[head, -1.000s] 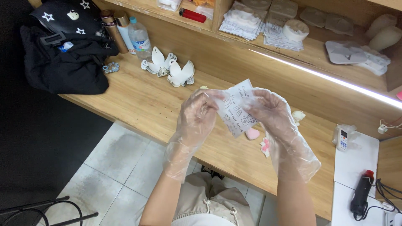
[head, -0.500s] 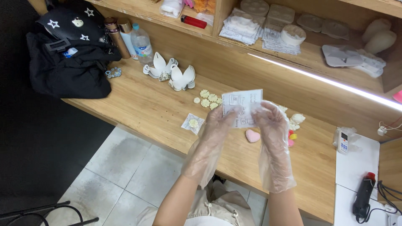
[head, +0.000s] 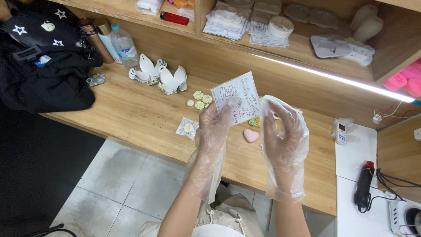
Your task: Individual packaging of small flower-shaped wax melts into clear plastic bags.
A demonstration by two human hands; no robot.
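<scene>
Both hands wear loose clear plastic gloves over a wooden counter (head: 140, 123). My left hand (head: 215, 127) pinches the lower left corner of a small clear printed bag (head: 236, 97), held upright. My right hand (head: 283, 127) is at the bag's right edge, fingers spread along it. Under the hands lie a pink heart-shaped piece (head: 251, 135), a small yellow flower piece (head: 254, 122) and a small sealed packet (head: 187, 128) with a pale flower inside. Several pale flower pieces (head: 201, 100) lie further back.
White wing-shaped moulds (head: 158, 77), bottles (head: 109, 41) and a black bag (head: 41, 66) sit at the left. Shelves above hold stacked plastic moulds (head: 245, 22) and a red lighter (head: 174, 18). A white side table at the right carries a remote (head: 341, 134) and a heat tool (head: 363, 184).
The crumpled bag has been smoothed flat and raised upright. My hands have shifted right, uncovering the packet and flower pieces on the counter.
</scene>
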